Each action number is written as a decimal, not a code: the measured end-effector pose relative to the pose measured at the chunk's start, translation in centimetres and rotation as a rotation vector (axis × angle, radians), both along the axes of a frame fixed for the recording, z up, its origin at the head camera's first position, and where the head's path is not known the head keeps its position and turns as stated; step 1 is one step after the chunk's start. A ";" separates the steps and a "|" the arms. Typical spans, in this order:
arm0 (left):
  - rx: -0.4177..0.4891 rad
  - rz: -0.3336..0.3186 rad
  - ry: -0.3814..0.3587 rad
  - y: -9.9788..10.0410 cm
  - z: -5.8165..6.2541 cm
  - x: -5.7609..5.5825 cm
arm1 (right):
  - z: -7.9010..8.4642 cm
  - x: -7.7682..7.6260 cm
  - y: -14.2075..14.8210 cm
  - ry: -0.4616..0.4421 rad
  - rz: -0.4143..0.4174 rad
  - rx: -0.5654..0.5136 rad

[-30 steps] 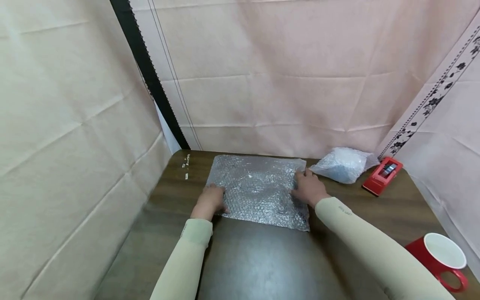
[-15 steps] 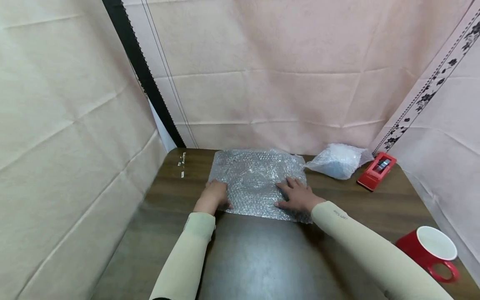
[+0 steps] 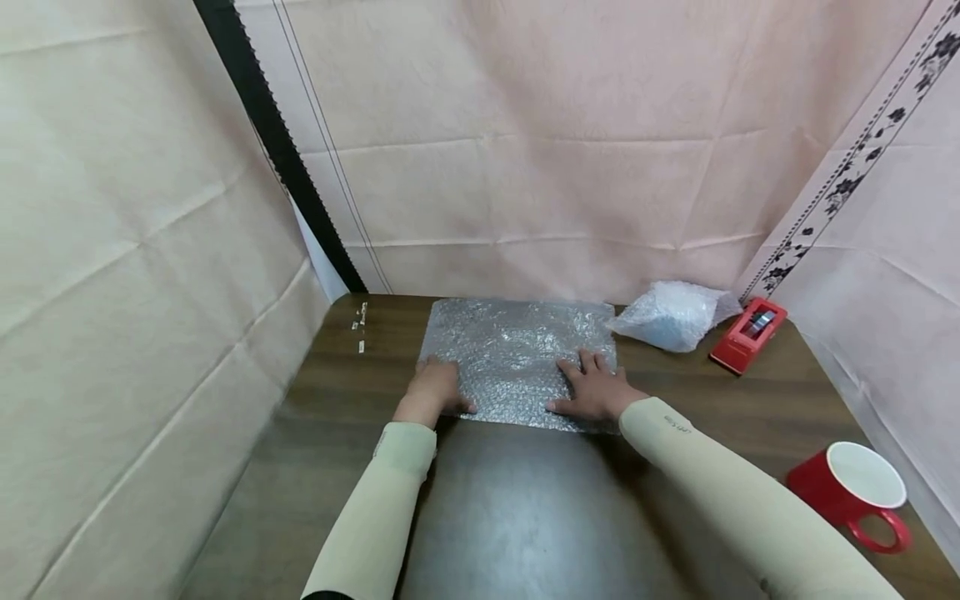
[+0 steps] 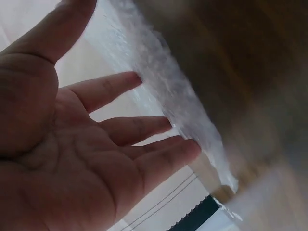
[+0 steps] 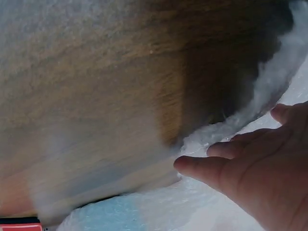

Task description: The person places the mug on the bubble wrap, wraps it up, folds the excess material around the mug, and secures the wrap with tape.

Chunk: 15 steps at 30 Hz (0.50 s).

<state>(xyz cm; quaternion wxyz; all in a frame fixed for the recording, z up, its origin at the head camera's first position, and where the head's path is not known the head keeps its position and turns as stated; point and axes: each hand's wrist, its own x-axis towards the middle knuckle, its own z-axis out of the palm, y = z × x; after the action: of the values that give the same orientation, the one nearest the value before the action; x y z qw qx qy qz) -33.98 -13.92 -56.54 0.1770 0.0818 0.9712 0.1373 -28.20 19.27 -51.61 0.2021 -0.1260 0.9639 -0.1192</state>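
A sheet of clear bubble wrap (image 3: 517,342) lies flat on the brown table (image 3: 495,508) in the head view. At its left edge rests my left hand (image 3: 435,390); the left wrist view shows the fingers (image 4: 144,130) extended, with their tips touching the wrap's edge. My right hand (image 3: 596,390) lies spread on the sheet's right side near the front corner. In the right wrist view, the straight fingers (image 5: 207,168) touch the wrap's border. Neither hand grips anything.
Behind the right hand sits a bubble-wrapped bundle (image 3: 675,317), bluish inside. Beside it stands a red tape dispenser (image 3: 748,336). A red mug (image 3: 847,492) with white interior is at the right edge. Small tape bits (image 3: 362,325) lie back left. Cloth (image 3: 570,167) hangs behind.
My right hand has slid left from the sheet's right edge onto its surface. The left hand stays by the left edge. The sheet lies flatter, and the head view has shifted slightly.
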 end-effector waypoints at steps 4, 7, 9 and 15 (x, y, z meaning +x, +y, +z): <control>0.000 0.002 0.017 0.1 0.0 -0.3 | 0.3 -0.5 0.1 0.023 0.020 0.007; 0.014 0.011 -0.003 -0.3 0.3 0.0 | 0.7 -0.6 0.0 0.029 0.041 -0.002; 0.028 0.009 0.002 -0.5 0.7 0.2 | 1.1 -0.6 -0.1 0.031 0.047 -0.013; 0.042 0.041 0.054 -1.5 1.1 0.5 | 1.4 -0.9 -0.3 0.037 0.068 -0.072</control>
<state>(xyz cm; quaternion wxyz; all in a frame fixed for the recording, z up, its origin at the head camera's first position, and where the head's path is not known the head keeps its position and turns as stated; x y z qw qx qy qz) -33.45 -15.41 -55.46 0.1463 0.0692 0.9739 0.1589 -29.14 18.99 -50.17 0.1836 -0.1679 0.9577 -0.1444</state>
